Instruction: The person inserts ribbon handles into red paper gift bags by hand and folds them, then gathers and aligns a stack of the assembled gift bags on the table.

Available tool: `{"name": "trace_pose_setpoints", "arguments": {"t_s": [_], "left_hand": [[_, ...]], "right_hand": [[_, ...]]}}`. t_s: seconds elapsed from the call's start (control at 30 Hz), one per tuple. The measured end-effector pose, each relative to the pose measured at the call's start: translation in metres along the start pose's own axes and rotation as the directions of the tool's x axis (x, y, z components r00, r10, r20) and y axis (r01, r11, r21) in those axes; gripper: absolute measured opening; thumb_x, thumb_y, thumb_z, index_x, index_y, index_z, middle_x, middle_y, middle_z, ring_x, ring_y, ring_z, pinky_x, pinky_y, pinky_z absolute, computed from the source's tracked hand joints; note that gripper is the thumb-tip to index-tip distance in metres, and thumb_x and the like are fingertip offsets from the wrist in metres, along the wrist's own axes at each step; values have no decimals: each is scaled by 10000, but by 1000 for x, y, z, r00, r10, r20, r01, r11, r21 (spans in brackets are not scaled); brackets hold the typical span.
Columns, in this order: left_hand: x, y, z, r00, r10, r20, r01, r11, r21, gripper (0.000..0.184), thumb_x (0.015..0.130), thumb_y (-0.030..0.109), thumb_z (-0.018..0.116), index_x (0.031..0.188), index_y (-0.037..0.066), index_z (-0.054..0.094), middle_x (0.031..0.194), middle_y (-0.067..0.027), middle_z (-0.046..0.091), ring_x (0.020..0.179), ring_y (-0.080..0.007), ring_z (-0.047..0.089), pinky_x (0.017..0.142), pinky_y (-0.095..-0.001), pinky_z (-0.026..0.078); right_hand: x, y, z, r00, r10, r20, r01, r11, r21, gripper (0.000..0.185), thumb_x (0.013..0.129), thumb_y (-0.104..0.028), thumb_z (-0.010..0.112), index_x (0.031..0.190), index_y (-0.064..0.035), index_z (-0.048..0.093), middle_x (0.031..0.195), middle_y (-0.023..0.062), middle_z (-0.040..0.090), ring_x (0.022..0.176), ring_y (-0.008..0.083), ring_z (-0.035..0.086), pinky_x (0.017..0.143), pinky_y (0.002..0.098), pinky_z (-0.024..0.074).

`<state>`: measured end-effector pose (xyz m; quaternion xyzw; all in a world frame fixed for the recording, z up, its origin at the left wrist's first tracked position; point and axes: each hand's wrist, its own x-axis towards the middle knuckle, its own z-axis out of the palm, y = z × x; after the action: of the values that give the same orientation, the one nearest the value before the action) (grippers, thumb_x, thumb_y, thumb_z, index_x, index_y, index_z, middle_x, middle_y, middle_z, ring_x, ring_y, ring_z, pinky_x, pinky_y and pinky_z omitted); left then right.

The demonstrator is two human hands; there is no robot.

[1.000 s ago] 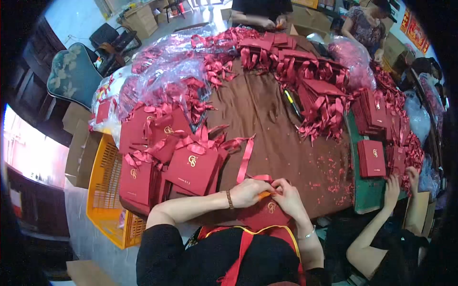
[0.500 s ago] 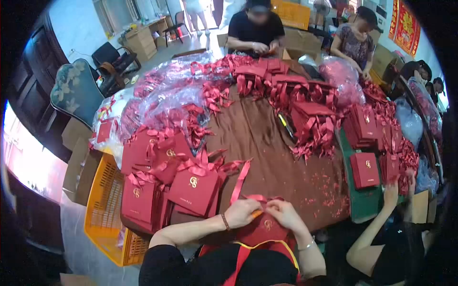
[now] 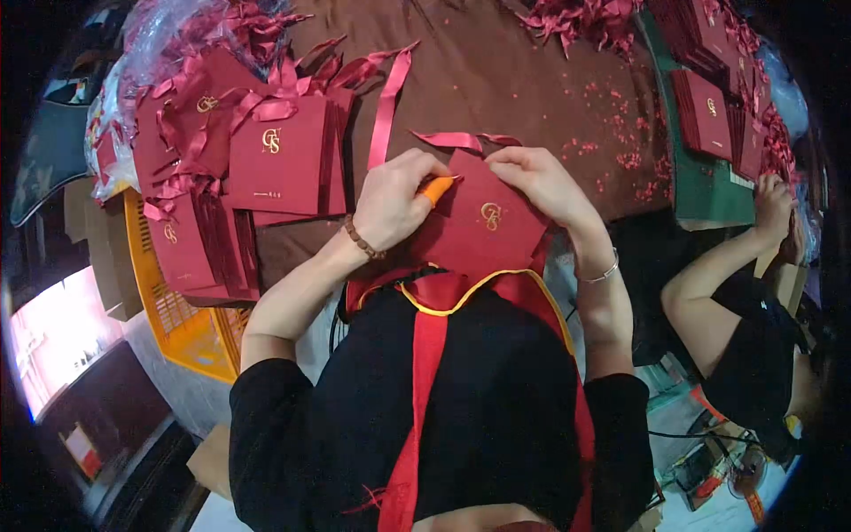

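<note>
The red bag (image 3: pixel 483 230) at the brown table's (image 3: pixel 496 80) near edge might get nicked, since the left hand (image 3: pixel 388 197), fingers curled, grips an orange tool (image 3: pixel 437 190) beside its top while the right hand's (image 3: pixel 542 188) closed fingertips pinch it

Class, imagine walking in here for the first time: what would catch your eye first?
The dark red cards with gold lettering, stacked on the brown cloth at the left, stand out first. Next come the bright orange tool in the left hand and, at the right, pink scraps scattered over the cloth.
</note>
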<state>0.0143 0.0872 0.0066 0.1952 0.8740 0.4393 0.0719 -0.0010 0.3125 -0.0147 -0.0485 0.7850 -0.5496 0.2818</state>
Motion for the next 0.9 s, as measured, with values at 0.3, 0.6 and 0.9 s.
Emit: {"name": "trace_pose_setpoints", "arguments": {"t_s": [0.3, 0.6, 0.9], "left_hand": [[11, 7, 13, 1000, 11, 24, -12, 999, 37, 107, 769, 89, 616, 845, 15, 609, 790, -149, 595, 742, -296, 598, 643, -353, 457], [12, 4, 10, 992, -60, 110, 59, 998, 16, 106, 767, 91, 597, 834, 10, 594, 784, -158, 598, 777, -310, 593, 683, -366, 451], [10, 6, 21, 981, 165, -102, -145, 973, 182, 72, 738, 65, 605, 774, 25, 558, 726, -133, 557, 679, -322, 574, 581, -398, 453]], "right_hand": [[-5, -14, 6, 993, 49, 103, -69, 978, 197, 267, 834, -98, 584, 1055, 54, 580, 881, 31, 625, 787, 64, 558, 695, 209, 452], [-5, -13, 14, 996, -88, -9, 87, 991, -106, 300, 798, -111, 613, 1051, 47, 588, 955, 82, 645, 886, 119, 585, 787, 265, 462], [-13, -17, 23, 993, -90, -75, 81, 989, -120, 282, 797, -102, 592, 1044, 34, 595, 919, 94, 654, 876, 123, 583, 791, 259, 450]]}}
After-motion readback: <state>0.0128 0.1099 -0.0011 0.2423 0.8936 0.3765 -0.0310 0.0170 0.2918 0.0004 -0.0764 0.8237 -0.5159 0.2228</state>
